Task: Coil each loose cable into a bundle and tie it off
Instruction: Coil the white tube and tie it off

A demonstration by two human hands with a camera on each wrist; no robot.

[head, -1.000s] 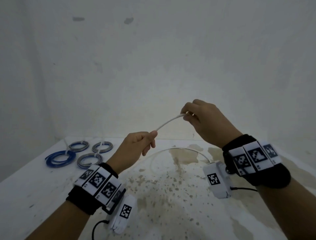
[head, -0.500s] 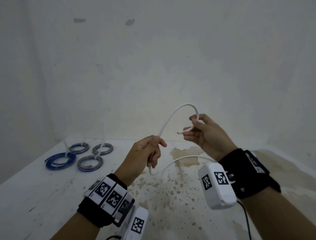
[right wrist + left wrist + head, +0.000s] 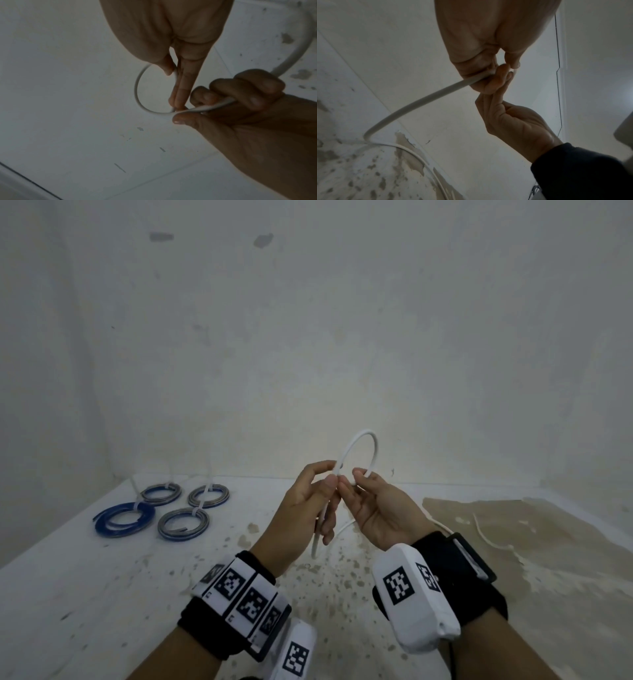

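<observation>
Both hands have come together since a moment ago: my left hand (image 3: 310,501) and right hand (image 3: 375,508) pinch the smooth white cable (image 3: 363,446) (now a closed loop) above them.

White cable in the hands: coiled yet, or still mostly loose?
Mostly loose. The thin white cable forms one loop between the left hand and right hand; the rest trails onto the stained white table.

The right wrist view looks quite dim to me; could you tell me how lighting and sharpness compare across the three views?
Head view: evenly lit, sharp, edges bowed by the wide lens. Right wrist view: dark, both hands shadowed, yet the white cable loop stays readable. Left wrist view: backlit by the pale wall, left hand soft and close.
</observation>
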